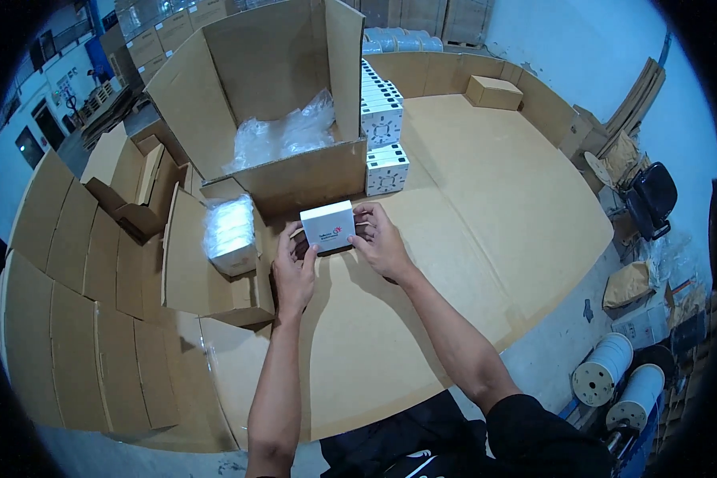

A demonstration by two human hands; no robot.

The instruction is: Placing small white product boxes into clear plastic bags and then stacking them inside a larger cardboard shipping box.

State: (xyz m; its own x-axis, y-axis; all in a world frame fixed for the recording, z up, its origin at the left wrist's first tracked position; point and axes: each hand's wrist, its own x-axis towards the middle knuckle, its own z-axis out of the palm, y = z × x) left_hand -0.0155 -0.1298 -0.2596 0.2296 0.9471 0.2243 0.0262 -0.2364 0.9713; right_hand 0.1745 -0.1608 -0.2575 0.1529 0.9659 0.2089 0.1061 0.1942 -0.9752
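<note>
Between both my hands is a small white box with a red mark and dark print on its face. My left hand grips its left end, thumb on the front. Around its right end closes my right hand, the thumb at the lower corner. Just left of my left hand stands an open brown carton with a plastic-wrapped white pack in it. Behind the white box rises a large open carton with clear plastic bags inside. White printed boxes are stacked at its right side.
Cardboard covers the table, with a raised cardboard edge at the back. A closed brown box sits at the far right. Another open carton and several folded cardboard pieces stand at left. Cable reels and a chair are right.
</note>
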